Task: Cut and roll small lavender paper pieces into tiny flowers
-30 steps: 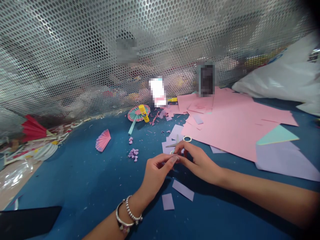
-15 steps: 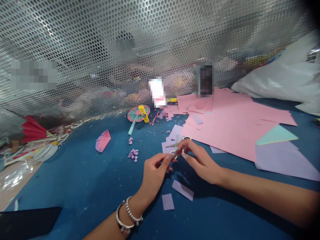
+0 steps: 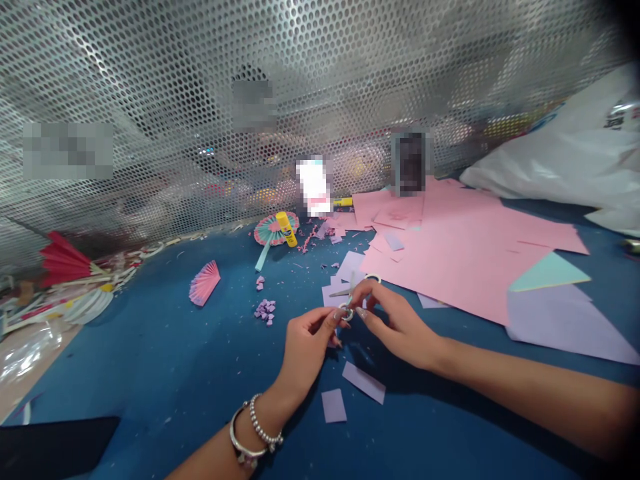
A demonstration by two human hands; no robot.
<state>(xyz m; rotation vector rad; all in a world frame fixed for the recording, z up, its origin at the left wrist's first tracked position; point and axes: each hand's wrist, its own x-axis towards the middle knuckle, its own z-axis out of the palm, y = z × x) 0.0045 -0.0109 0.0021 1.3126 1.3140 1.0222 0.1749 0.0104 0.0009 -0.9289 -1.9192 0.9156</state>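
Note:
My left hand (image 3: pixel 306 350) is closed in a pinch, thumb against fingers. Whatever sits between its fingertips is too small and covered to make out. Opposite it, my right hand (image 3: pixel 403 328) curls its fingers in, the tips meeting those of the left hand. Just beyond the fingertips lie spread scissors (image 3: pixel 342 292) with pale ring handles, partly covered by my right hand, over lilac paper pieces (image 3: pixel 353 264). Below the hands are a lilac strip (image 3: pixel 364 383) and a small lilac rectangle (image 3: pixel 334 405). Several folded lilac bits (image 3: pixel 265 311) are heaped to the left.
A glue stick (image 3: pixel 286 229) rests on a pleated paper rosette (image 3: pixel 263 229). A small pink paper fan (image 3: pixel 205 283) lies left. Large pink sheets (image 3: pixel 465 253) spread right, near a white bag (image 3: pixel 560 160). A perforated metal panel (image 3: pixel 175 100) backs the blue table (image 3: pixel 165 373).
My right fingertips have come slightly left, closer against my left fingertips. The whole view has shifted a little; the things on the table lie as before.

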